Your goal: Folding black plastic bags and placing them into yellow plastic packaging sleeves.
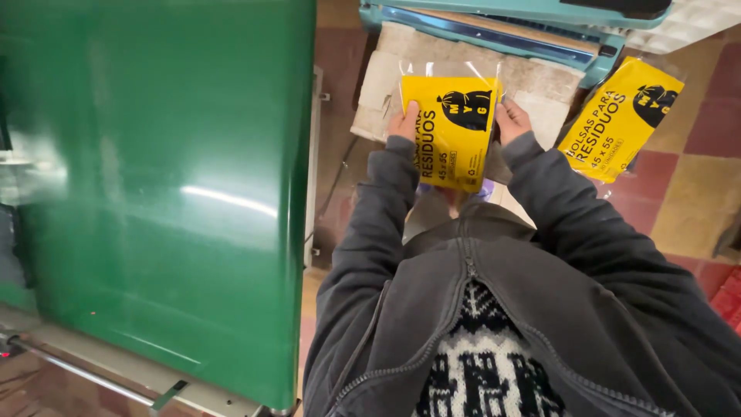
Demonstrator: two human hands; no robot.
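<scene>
I hold a yellow plastic packet (455, 127) with black print and a clear top flap in front of me, one hand on each side edge. My left hand (404, 123) grips its left edge and my right hand (512, 121) grips its right edge. The packet's clear flap reaches toward the teal sealing machine (494, 31) just beyond it. Grey jacket sleeves cover both my arms.
A second yellow packet (617, 116) lies to the right on the red and tan tiled floor (695, 185). A worn beige board (540, 89) sits under the sealer. A large glossy green panel (162, 185) fills the left side.
</scene>
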